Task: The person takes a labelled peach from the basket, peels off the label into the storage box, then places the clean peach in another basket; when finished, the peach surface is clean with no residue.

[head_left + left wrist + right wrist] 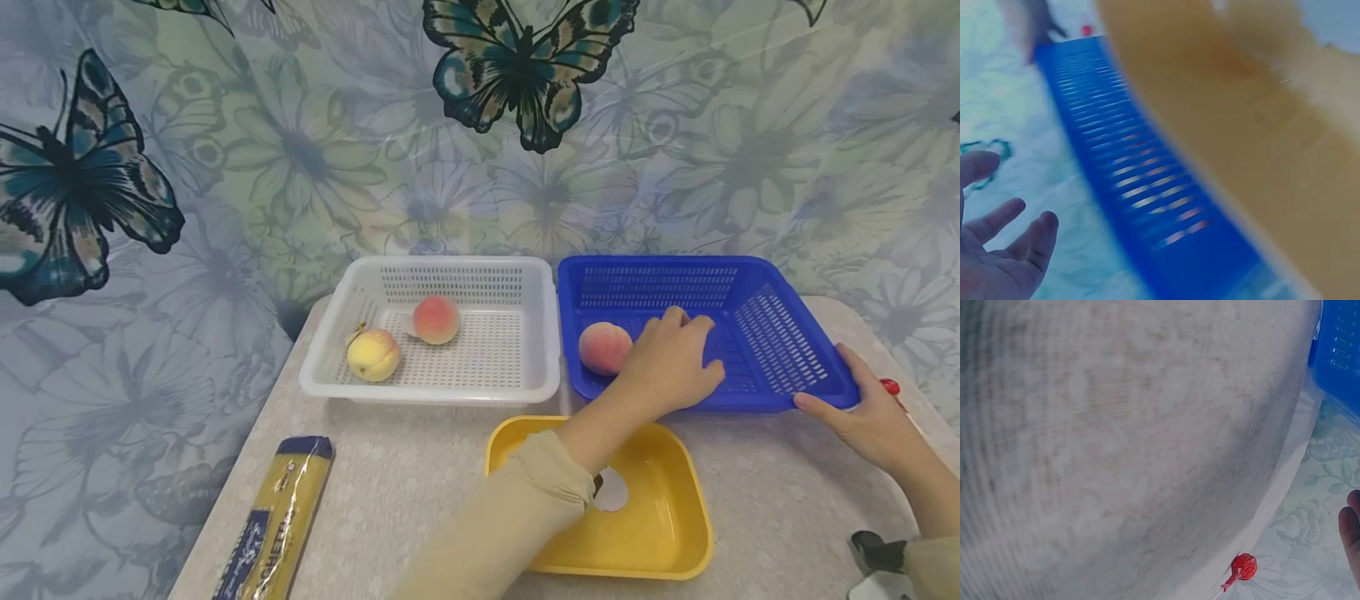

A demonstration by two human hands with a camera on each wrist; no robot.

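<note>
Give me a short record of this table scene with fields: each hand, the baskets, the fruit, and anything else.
left hand: open, reaching into the blue basket beside a peach
right hand: on the blue basket's near right corner
white basket: holds a peach and a yellow fruit
yellow tray: near edge, under the left forearm
other: pasta packet at front left

head: high, forward-down | wrists: close, blurred | shared: blue basket [780,333]
</note>
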